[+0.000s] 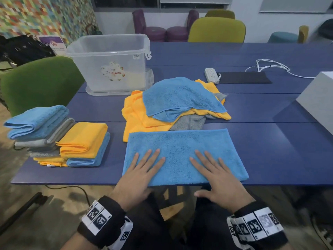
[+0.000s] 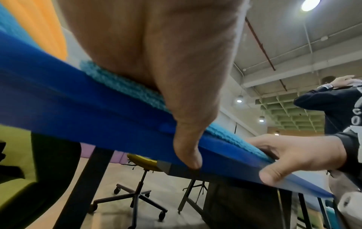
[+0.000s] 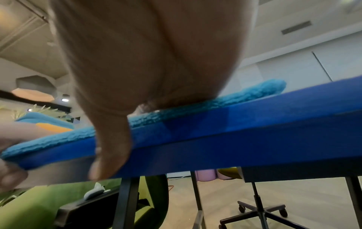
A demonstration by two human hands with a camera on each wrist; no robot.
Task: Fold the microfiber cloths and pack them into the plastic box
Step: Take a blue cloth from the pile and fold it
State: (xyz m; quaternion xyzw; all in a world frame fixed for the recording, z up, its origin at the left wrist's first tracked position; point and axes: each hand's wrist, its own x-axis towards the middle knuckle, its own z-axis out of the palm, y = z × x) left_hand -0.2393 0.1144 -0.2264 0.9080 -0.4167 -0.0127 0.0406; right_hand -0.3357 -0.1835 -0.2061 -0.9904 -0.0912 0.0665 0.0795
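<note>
Head view, unfolded pile beyond blue cloth, box behind

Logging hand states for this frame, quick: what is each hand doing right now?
Left hand: open, fingers flat on the blue cloth.
Right hand: open, fingers flat on the same cloth.

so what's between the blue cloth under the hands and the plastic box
In the head view, a loose pile of unfolded cloths, blue on top of orange and grey, lies between the flat blue cloth and the clear plastic box, then a strip of bare blue table.
</note>
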